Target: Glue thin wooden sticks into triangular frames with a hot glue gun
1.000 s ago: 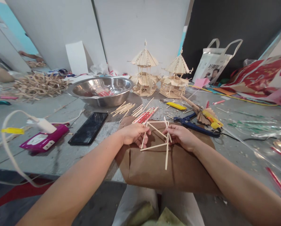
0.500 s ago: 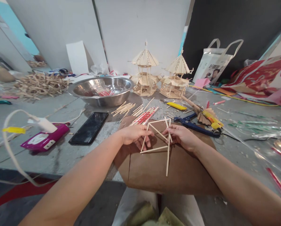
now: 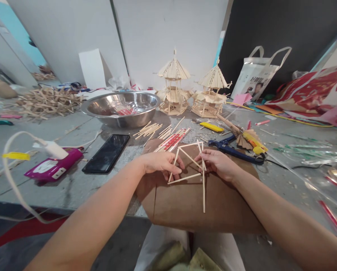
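Observation:
Over a brown cardboard sheet [image 3: 179,210], I hold a frame of thin wooden sticks [image 3: 185,178] joined at their ends, with one stick slanting across it. My left hand [image 3: 164,163] is closed around the frame's left stick, thumb over it. On the opposite side, my right hand [image 3: 213,162] pinches the corner where several sticks cross. A long stick [image 3: 204,194] hangs down from that corner toward me. Just beyond the frame lie red-and-white paper chopstick sleeves [image 3: 174,140] and loose wooden sticks [image 3: 148,130].
Two stick pagodas [image 3: 174,86] stand at the back, beside a steel basin [image 3: 120,109]. On the left are a phone [image 3: 106,154] and a purple power strip [image 3: 54,165]. To the right lie a blue glue gun [image 3: 233,150] and a yellow cutter [image 3: 211,127].
The stick frame has tilted and dropped slightly toward me. The long stick's lower end has swung to the right. My left thumb has moved down along the left stick.

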`<state>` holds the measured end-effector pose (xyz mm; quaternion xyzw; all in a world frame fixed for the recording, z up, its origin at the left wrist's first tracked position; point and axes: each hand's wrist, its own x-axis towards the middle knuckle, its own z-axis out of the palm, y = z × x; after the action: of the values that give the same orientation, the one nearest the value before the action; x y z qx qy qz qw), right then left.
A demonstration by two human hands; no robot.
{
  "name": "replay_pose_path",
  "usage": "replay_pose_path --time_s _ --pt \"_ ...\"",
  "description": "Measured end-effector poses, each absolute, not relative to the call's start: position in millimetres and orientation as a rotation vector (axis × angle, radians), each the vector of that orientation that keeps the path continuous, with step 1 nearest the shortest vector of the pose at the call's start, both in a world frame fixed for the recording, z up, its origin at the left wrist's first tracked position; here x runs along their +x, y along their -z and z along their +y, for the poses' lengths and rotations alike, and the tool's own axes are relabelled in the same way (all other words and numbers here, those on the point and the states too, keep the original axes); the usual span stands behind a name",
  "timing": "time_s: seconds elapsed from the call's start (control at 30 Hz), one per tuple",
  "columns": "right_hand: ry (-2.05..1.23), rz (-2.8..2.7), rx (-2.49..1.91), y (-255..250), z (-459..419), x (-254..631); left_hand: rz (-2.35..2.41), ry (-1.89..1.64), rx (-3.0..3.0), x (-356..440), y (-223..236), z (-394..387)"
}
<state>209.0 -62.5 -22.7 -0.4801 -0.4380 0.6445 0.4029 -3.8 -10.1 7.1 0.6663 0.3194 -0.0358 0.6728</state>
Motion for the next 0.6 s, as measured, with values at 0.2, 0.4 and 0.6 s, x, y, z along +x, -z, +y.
replay_pose_path --time_s 0.2,0.4,0.6 --pt "-1.613 -1.104 -1.205 23.6 -62.9 208.7 0.699 0.131 1.638 -0.7 -5.4 -10.7" --pt "-1.61 -1.088 -1.225 22.3 -63.4 207.6 0.683 0.147 1.695 -0.4 -6.7 -11.9" --pt "-1.634 -1.101 -1.197 22.3 -63.4 208.1 0.691 0.142 1.691 0.0 -4.8 -12.3"
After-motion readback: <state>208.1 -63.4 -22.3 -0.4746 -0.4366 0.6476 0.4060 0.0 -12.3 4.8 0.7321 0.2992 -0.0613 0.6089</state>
